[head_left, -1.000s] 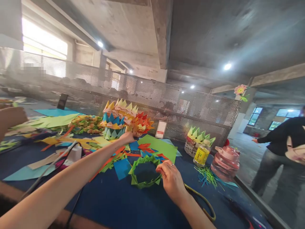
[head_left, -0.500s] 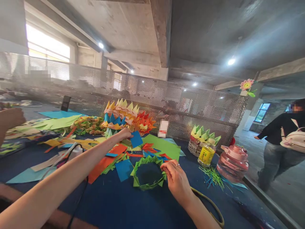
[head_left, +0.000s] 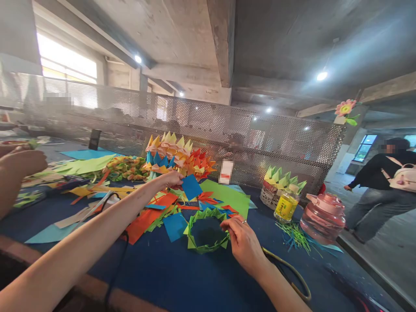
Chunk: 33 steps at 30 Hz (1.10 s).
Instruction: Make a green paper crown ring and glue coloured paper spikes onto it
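Note:
My left hand (head_left: 170, 178) reaches far across the table and pinches a small blue paper square (head_left: 191, 186), lifted just above the scattered sheets. My right hand (head_left: 242, 239) is closed on the right side of a green folded-paper ring (head_left: 204, 231) that lies on the dark blue table (head_left: 175, 277). Behind the blue square stands a stack of spiky paper crowns (head_left: 175, 155) in yellow, orange, blue and red.
Loose coloured sheets and scraps (head_left: 152, 214) cover the table's middle and left. A yellow bottle (head_left: 285, 205), a pink jug (head_left: 322, 218) and a basket with green crowns (head_left: 276, 184) stand right. Another person's hand (head_left: 22, 162) works at left. A person in black (head_left: 378, 190) walks at far right. A perforated metal screen (head_left: 227, 134) closes the back.
My left hand has picked up the blue square from beside the crowns and lifted it slightly toward me. My right hand stays on the green ring. The person at right walked on.

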Motion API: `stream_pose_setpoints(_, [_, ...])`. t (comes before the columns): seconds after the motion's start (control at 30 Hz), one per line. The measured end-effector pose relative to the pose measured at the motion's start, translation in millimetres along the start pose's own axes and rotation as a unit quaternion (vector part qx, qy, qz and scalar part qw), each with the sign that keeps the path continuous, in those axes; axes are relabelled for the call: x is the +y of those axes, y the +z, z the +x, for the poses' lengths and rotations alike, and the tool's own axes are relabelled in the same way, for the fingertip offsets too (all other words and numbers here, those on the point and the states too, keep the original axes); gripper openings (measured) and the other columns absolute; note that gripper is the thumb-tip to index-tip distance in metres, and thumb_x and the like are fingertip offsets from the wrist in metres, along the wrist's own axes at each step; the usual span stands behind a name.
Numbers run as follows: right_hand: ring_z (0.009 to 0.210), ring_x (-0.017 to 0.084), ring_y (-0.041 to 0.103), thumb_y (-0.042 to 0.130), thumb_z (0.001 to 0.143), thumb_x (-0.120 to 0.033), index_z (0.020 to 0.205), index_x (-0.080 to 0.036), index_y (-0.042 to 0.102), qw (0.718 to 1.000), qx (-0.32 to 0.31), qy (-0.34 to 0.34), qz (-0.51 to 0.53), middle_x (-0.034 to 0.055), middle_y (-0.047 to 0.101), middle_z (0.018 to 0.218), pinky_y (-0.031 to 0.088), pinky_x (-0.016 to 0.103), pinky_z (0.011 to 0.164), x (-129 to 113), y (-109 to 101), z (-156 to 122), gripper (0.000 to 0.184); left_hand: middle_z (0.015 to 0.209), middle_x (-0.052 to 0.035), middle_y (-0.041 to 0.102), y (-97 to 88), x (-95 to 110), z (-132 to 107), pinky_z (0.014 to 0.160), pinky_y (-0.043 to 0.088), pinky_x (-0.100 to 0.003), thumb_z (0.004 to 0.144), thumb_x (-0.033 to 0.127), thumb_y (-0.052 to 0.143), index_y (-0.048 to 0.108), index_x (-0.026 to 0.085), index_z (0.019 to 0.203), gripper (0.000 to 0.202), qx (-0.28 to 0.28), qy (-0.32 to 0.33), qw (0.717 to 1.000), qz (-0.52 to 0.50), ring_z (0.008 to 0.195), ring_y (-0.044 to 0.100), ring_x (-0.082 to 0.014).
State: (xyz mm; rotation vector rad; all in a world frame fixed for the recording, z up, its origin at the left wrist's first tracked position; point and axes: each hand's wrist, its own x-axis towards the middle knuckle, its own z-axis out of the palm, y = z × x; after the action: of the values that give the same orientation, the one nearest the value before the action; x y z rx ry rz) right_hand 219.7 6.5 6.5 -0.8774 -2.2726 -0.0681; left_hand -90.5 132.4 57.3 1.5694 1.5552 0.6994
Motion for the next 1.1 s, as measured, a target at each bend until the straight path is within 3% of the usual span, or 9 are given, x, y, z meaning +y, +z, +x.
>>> stream_pose_setpoints(0.13, [0.092,0.021,0.056,0.039,0.072,0.005,0.093,-0.021,0.059,1.000,-0.029,-0.012,0.004,0.0048,0.065,0.090,0.047,0.037,0.085,-3.9,-2.6,-1.0,0.039,0.119,-0.0091,0.058,4.0,3.7,-7.4,0.082,0.053,-0.042,0.091,0.032,0.057,0.056,0.015,0.119,0.032,-0.002,0.007,1.000,0.017,0.100,0.060,-0.0228])
stream_pose_setpoints(0.27, [0.106,0.023,0.053,0.047,0.056,0.002,0.103,-0.023,0.061,0.996,-0.084,-0.036,0.011,0.0041,0.063,0.109,0.042,0.040,0.096,-13.8,-5.9,-2.6,0.055,0.119,-0.0090,0.058,5.3,5.7,-18.5,0.082,0.053,-0.042,0.090,0.032,0.057,0.056,0.015,0.118,0.032,-0.018,0.024,0.999,0.038,0.099,0.061,-0.0225])
stream_pose_setpoints(0.37, [0.109,0.024,0.052,0.055,0.064,-0.002,0.104,-0.025,0.063,0.992,-0.121,-0.043,0.000,0.0036,0.063,0.110,0.040,0.041,0.094,-17.4,-2.3,-4.2,0.047,0.118,-0.0088,0.059,6.3,5.3,-23.5,0.081,0.053,-0.041,0.090,0.032,0.057,0.056,0.015,0.117,0.032,-0.022,0.038,0.998,0.052,0.099,0.061,-0.0226])
stream_pose_setpoints(0.53, [0.097,0.021,0.057,0.057,0.081,-0.008,0.085,-0.024,0.066,0.990,-0.130,-0.062,-0.004,0.0006,0.069,0.085,0.039,0.037,0.088,-13.1,4.9,-4.7,0.018,0.117,-0.0086,0.059,7.2,-2.1,-24.3,0.081,0.053,-0.041,0.090,0.032,0.057,0.057,0.015,0.117,0.031,-0.023,0.059,0.995,0.074,0.097,0.061,-0.0222])
stream_pose_setpoints(0.8, [0.077,0.017,0.060,0.060,0.072,-0.010,0.076,-0.022,0.064,0.981,-0.172,-0.087,-0.025,-0.0006,0.067,0.071,0.037,0.035,0.083,-36.5,-8.5,-6.9,0.013,0.107,-0.0066,0.062,7.2,-13.1,-26.4,0.077,0.054,-0.038,0.091,0.033,0.056,0.059,0.014,0.111,0.028,-0.028,0.097,0.990,0.096,0.090,0.063,-0.0200])
stream_pose_setpoints(0.9, [0.076,0.018,0.062,0.069,0.070,-0.022,0.078,-0.021,0.064,0.974,-0.211,-0.075,-0.043,0.0004,0.069,0.075,0.038,0.033,0.079,-46.1,-10.1,-9.6,0.010,0.102,-0.0056,0.064,12.8,-13.7,-27.6,0.073,0.054,-0.036,0.091,0.034,0.056,0.060,0.013,0.108,0.026,-0.044,0.109,0.987,0.109,0.085,0.063,-0.0184])
stream_pose_setpoints(0.97, [0.075,0.019,0.063,0.072,0.072,-0.039,0.082,-0.022,0.065,0.971,-0.228,-0.066,-0.042,0.0009,0.070,0.076,0.038,0.032,0.076,-48.9,-11.2,-10.4,0.021,0.099,-0.0049,0.064,17.4,-13.8,-27.6,0.071,0.054,-0.034,0.092,0.034,0.055,0.060,0.013,0.106,0.026,-0.056,0.114,0.984,0.122,0.081,0.063,-0.0171])
stream_pose_setpoints(1.1, [0.068,0.018,0.063,0.051,0.083,-0.063,0.084,-0.023,0.065,0.968,-0.245,-0.052,-0.029,0.0004,0.070,0.073,0.035,0.030,0.066,-48.2,-15.1,-10.9,0.043,0.078,-0.0010,0.063,24.3,-13.6,-29.3,0.063,0.051,-0.029,0.089,0.030,0.057,0.062,0.012,0.087,0.019,-0.093,0.123,0.975,0.157,0.066,0.060,-0.0136])
